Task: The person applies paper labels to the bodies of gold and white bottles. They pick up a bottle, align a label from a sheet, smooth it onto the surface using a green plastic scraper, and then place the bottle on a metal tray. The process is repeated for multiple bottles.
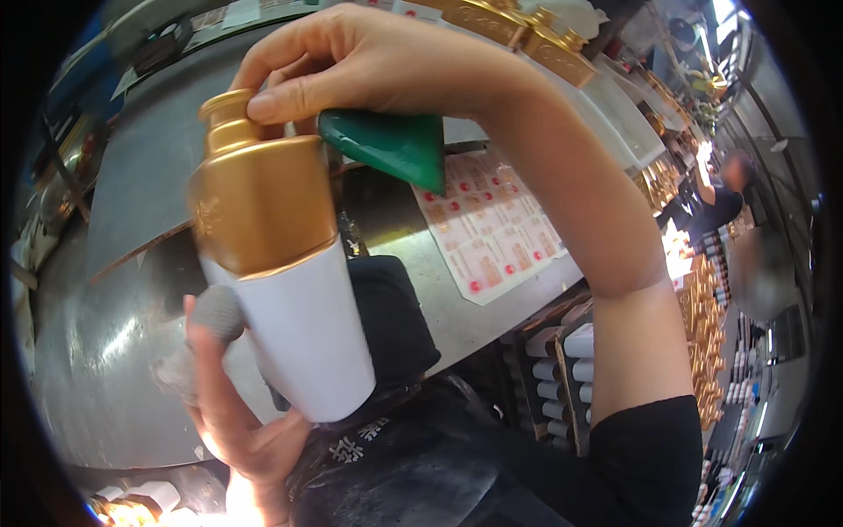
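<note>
I'm at a grey metal table [105, 395], its bare top throwing back a pale glare toward the left edge. Just past its right edge, lower than the top, I can see a wooden rack [563, 373] split into compartments. Farther beyond that edge my workshop runs deep and cluttered, with bright light [727, 13] high up and a harsh lit patch lower down.

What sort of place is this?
Likely a bottle-finishing workshop: a label sheet lies on the metal workbench, and many gold bottles crowd the right side, resembling the held gold-and-white bottle.
</note>
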Available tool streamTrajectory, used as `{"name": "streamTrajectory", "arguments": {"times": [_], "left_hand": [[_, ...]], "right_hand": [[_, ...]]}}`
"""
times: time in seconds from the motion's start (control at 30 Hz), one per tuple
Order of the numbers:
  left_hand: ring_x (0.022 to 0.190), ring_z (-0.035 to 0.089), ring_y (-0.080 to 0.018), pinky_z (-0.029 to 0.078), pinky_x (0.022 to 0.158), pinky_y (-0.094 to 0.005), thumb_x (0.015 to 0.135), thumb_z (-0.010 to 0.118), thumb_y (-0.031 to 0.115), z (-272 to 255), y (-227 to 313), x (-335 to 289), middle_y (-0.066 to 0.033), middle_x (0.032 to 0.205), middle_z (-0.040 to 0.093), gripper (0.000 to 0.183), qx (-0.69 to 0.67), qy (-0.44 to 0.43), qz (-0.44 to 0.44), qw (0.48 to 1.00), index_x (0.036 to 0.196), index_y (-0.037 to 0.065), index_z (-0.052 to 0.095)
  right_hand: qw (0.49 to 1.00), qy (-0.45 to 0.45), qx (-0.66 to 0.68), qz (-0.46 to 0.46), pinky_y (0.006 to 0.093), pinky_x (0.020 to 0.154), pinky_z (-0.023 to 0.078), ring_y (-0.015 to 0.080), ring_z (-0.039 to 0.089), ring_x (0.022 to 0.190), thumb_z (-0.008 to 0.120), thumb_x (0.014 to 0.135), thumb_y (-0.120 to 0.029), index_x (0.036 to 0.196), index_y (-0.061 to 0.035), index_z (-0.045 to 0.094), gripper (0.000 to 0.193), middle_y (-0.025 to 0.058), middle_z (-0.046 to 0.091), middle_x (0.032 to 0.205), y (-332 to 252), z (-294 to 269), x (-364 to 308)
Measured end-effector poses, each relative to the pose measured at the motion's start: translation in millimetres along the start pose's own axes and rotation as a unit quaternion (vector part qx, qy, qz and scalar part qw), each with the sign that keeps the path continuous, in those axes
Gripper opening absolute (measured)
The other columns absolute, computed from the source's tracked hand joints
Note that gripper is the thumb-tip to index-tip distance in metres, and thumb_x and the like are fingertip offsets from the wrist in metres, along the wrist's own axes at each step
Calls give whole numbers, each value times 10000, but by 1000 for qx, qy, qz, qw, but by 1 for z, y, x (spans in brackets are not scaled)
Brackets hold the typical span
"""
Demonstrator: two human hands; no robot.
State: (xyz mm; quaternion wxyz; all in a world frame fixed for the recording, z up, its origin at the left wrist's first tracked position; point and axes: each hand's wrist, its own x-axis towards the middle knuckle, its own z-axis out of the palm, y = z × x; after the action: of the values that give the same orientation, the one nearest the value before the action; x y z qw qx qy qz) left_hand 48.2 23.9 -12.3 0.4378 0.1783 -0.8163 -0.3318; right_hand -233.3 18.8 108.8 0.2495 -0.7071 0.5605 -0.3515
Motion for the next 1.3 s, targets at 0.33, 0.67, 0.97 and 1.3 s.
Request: {"name": "streamTrajectory", "arguments": {"times": [0.33,0.67,0.97,1.3], "left_hand": [[1402,286,-346,156,1159,-526,500,868,122,21,4,20,-174,1499,337,914,257,-124,38,958,1351,136,535],[1281,416,-242,333,1076,-387,639,836,174,26,-9,11,-130,1480,351,1052,125,-51,-132,982,1513,102,255],[1248,483,-341,393,1034,-493,916,529,558,14,-6,21,-152,1408,470,760,132,25,-139,981,1426,22,357],[1291,445,-313,369,1077,-408,941,568,327,14,-19,10,-228,1410,428,659,9,127,-159,979,1460,22,300]], "right_hand": [[964,128,-86,215,204,565,422,34,535,625,581,942,-324,894,-35,740,333,9,674,773,-6,-65,-161],[881,131,-272,365,337,761,511,260,658,854,626,846,-206,1016,-56,706,241,136,694,926,179,-70,-296],[875,7,-257,411,374,995,406,261,546,1165,722,746,-369,1110,-183,690,410,76,633,1216,242,-97,-226],[813,181,-480,274,405,981,432,312,558,1150,699,757,-387,1190,-151,636,497,104,630,1208,286,-72,-248]]}}
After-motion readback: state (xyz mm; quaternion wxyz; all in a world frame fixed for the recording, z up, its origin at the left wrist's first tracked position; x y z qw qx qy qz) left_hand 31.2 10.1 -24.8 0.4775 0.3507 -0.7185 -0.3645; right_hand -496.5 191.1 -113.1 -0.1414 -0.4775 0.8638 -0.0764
